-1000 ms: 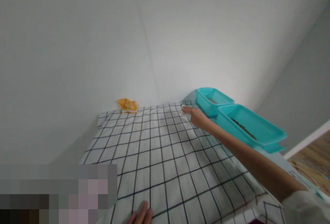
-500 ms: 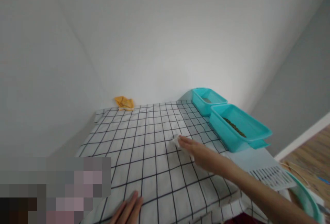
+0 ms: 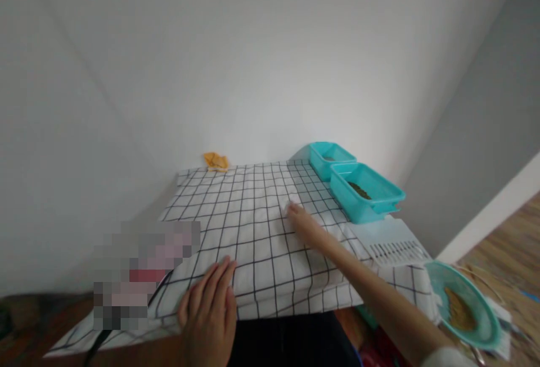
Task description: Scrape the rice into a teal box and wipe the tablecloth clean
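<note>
My left hand [image 3: 210,308] lies flat near the front edge of the black-and-white checked tablecloth [image 3: 240,209], its fingers stretched out and holding nothing. Out over the middle of the cloth, my right hand [image 3: 300,222] is pressed down, slightly blurred, with its fingers together. A bit of white crumpled tissue [image 3: 292,199] shows at the fingertips; most of it is hidden under the hand. To the right of that hand lies a white slotted plastic sheet [image 3: 375,232].
Two turquoise bins, a near one [image 3: 350,201] with dark green grains and a far one [image 3: 323,167], stand at the right. An orange cloth [image 3: 216,161] lies by the wall. Lower right is a turquoise basin [image 3: 491,316] with brown contents. A blurred-out object [image 3: 156,265] lies left.
The view has shifted, so more of the table's front edge and my left hand shows. My right hand stays on the cloth with the white tissue under its fingers.
</note>
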The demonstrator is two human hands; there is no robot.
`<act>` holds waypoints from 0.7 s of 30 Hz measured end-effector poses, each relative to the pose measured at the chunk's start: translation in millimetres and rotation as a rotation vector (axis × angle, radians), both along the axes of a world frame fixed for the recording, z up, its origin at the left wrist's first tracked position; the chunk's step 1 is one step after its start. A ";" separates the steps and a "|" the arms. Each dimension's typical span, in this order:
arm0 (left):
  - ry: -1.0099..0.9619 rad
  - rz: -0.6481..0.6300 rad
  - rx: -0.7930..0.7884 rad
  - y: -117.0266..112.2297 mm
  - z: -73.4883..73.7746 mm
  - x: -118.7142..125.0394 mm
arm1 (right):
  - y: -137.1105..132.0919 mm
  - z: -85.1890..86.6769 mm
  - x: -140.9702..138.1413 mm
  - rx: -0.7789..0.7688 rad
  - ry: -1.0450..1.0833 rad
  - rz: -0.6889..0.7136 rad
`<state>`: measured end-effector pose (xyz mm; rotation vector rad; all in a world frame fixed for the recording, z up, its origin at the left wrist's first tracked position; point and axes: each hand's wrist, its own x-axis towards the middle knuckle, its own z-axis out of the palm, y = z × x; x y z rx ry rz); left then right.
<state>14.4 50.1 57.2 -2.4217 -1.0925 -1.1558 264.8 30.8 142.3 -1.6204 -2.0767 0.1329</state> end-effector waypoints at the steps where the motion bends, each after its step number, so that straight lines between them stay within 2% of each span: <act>1: -0.008 0.005 0.001 -2.0 1.4 2.5 | -8.2 -1.9 -1.7 -0.017 -0.002 0.026; 4: -0.022 -0.020 -0.002 -11.6 3.7 7.7 | -32.4 -0.4 15.5 0.000 0.045 0.011; 8: -0.029 -0.083 -0.050 -33.2 -7.0 3.9 | -39.9 0.6 70.9 0.116 0.145 -0.252; 11: 0.004 -0.105 -0.141 -46.2 -22.4 -5.6 | -35.3 -15.9 86.2 0.125 0.194 -0.411; 13: 0.033 -0.125 -0.137 -48.8 -30.9 -10.5 | -36.8 -29.1 71.2 0.115 0.208 -0.416; 15: 0.050 -0.135 -0.121 -47.8 -35.4 -11.8 | -42.8 -38.5 42.8 0.107 0.213 -0.379; 18: 0.073 -0.117 -0.111 -45.4 -35.8 -10.4 | -57.5 -41.9 2.1 0.056 0.276 -0.184; 21: 0.137 -0.124 -0.034 -44.1 -34.3 -13.1 | -74.0 -35.1 -10.6 -0.005 0.385 0.051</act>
